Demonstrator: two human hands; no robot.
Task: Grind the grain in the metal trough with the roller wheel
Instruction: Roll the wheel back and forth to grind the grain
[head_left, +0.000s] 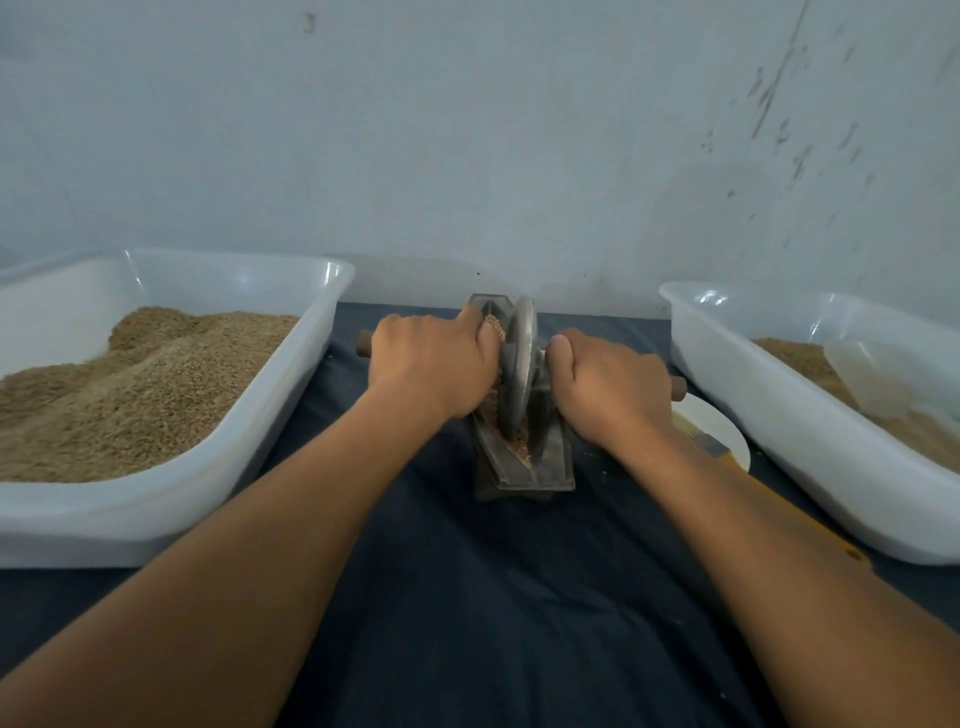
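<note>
Seen from the head camera, a person's two bare forearms reach forward over a table covered in dark cloth, toward a narrow metal trough that stands at the centre, lengthwise away from the viewer, its far end near a pale wall. A metal wheel stands on edge inside the trough, tilted slightly, with brown grain lying in the channel around its lower rim and more showing beside its upper left face. The left hand is curled over the wooden handle on the wheel's left side, the handle's end sticking out past the knuckles. The right hand is wrapped round the matching handle on the right, whose tip shows just beyond the hand; the thumb lies close against the wheel's hub. Left of the trough, well apart, sits a white tub heaped with tan grain. On the right sits a second tub, holding a lower layer of grain and a pale scoop. Between the right forearm and that tub, a white plate rests on the cloth, partly hidden by the wrist, with a yellowish strip across it that cannot be identified.
</note>
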